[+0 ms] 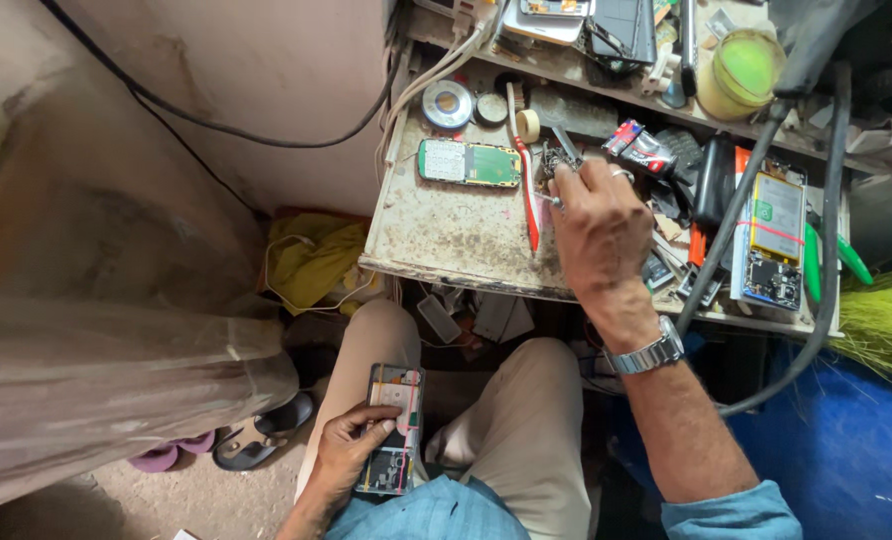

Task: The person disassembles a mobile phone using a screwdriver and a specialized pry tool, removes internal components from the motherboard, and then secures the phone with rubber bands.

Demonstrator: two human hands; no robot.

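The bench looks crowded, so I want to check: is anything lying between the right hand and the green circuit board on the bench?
Yes: a red-handled tool lies on the bench between the right hand and the circuit board.

Opened phone [394, 430] held in the left hand [351, 450] over the lap, back cover off, pale label patch near its top end, dark board below. On the workbench [446, 235], near the back edge toward the left corner, a green circuit board [468, 162] lying flat, with a whitish rectangular panel on its left part. By the right edge, a second opened phone [771, 240], its battery carrying a pale yellow-green label crossed by a red band. Near the back edge, right of middle, a small glossy packet [641, 148] in red, black and white. On the shelf behind, a flat white screen piece [546, 20] and a dark one [621, 30] just beside it.
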